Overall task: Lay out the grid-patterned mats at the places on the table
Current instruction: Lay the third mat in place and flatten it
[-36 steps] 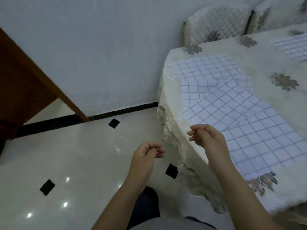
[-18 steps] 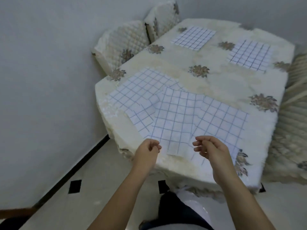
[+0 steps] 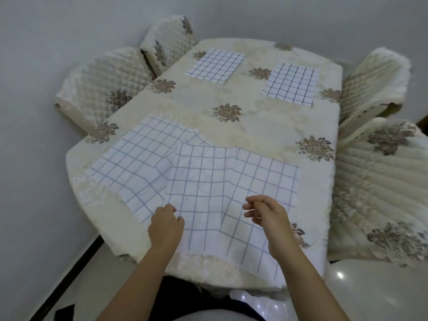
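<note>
1. Left hand (image 3: 165, 224). Back of the hand faces the camera and the fingers (image 3: 174, 210) are curled under. Their tips sit at the near left part of the heap of mats. Whether they pinch cloth or only touch it cannot be told.

2. Right hand (image 3: 269, 218). Fingers (image 3: 251, 206) are loosely bent, thumb close to the forefinger, with nothing between them. It hovers above the heap, level with the left fingers and apart from them.

3. Heap of grid-patterned mats (image 3: 203, 181). White cloths with blue lines, overlapping at skewed angles. The heap lies directly under and just beyond both sets of fingers. One cloth spreads to the left of the left fingers (image 3: 134, 163), and one droops over the table edge below the right fingers (image 3: 250, 249).

4. Table (image 3: 254, 126). It is covered with a cream cloth bearing brown flower motifs and stretches away beyond the fingers.

5. Far left mat (image 3: 216, 66). It lies flat and alone, well beyond the left fingers.

6. Far right mat (image 3: 291, 85). It lies flat and alone, well beyond the right fingers, beside item 5 and not touching it.

7. Chairs with quilted cream covers. Two stand left of the left fingers (image 3: 99, 84) (image 3: 169, 40), and two right of the right fingers (image 3: 382, 181) (image 3: 375, 82).
</note>
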Action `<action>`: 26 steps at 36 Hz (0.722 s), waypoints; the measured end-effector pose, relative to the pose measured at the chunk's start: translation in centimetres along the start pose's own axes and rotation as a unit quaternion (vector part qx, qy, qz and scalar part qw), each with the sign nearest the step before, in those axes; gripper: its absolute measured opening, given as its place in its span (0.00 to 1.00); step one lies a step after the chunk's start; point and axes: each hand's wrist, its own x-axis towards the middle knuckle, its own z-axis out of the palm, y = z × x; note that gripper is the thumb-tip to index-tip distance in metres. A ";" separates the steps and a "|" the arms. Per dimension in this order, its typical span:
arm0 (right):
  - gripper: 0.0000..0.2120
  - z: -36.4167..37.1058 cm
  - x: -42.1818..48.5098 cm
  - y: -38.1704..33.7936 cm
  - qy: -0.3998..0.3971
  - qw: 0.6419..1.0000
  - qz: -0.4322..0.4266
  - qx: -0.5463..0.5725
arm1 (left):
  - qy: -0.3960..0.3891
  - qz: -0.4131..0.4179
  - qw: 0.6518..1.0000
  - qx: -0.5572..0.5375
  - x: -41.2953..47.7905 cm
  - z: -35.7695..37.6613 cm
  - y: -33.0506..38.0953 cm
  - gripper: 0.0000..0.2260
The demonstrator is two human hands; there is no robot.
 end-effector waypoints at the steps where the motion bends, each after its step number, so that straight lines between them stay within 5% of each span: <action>1: 0.13 0.1 0.2 0.0 0.000 1.000 0.002 0.002 | -0.005 -0.006 1.000 0.030 0.3 0.1 -0.1 0.16; 5: 0.13 0.2 1.1 0.3 -0.004 1.000 0.004 0.001 | -0.033 -0.033 0.992 0.119 1.1 0.6 0.0 0.22; 13: 0.13 0.8 2.4 0.5 0.011 0.999 0.033 0.021 | -0.108 -0.142 0.984 0.021 4.1 0.1 0.4 0.31; 22: 0.13 1.2 3.5 0.4 0.011 0.999 0.047 0.003 | -0.109 -0.155 0.981 0.047 4.8 0.5 0.2 0.27; 26: 0.13 1.2 3.7 0.2 0.009 0.999 0.048 0.005 | -0.121 -0.132 0.983 0.028 5.5 0.9 -0.2 0.16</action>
